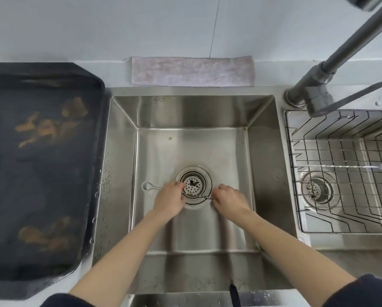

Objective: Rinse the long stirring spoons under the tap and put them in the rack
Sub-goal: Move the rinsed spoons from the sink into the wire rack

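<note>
The thin, stiff, wet-slick stirring spoon [154, 188] over the sink [263, 173] drain is pinched mid-shaft by the left hand [168, 199] and at its end by the right hand [228, 199].

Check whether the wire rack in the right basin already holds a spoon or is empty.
Not empty. One long twisted-handle metal spoon lies flat across the wire rack. Another long spoon is in the main sink, in both hands' grip.

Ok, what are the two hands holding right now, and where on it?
One long stirring spoon, low over the sink drain. The left hand grips the shaft near the bowl end; the right hand pinches the opposite end.
</note>
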The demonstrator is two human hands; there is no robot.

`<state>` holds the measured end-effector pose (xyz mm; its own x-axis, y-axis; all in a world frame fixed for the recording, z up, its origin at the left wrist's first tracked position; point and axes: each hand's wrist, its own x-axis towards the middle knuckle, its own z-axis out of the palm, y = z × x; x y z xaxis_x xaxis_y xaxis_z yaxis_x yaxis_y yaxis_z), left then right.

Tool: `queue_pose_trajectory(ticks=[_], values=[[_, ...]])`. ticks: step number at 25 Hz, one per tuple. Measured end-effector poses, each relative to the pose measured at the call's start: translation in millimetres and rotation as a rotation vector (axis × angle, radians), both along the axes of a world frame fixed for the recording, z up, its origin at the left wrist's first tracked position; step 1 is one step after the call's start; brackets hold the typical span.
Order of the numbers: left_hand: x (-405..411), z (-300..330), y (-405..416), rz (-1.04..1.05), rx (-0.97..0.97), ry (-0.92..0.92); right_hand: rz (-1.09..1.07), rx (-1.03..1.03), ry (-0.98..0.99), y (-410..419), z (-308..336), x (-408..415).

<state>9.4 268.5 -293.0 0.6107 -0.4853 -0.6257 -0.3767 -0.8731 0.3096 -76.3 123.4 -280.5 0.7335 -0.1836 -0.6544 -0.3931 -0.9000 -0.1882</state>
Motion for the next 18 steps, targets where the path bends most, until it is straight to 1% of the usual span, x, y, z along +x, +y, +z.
queue_pose_trajectory(ticks=[2,5,10,18], values=[[0,-7,-3,-0.028,0.002,0.004,-0.007,0.009,0.0,1,-7,3],[0,-15,-5,-0.071,0.058,-0.007,-0.037,0.04,-0.008,3,-17,6],[3,-24,-8,-0.201,0.118,-0.101,-0.097,0.072,-0.036,3,-28,10],[11,-21,-9,-0.155,0.042,-0.092,-0.111,0.082,-0.047,2,-26,8]])
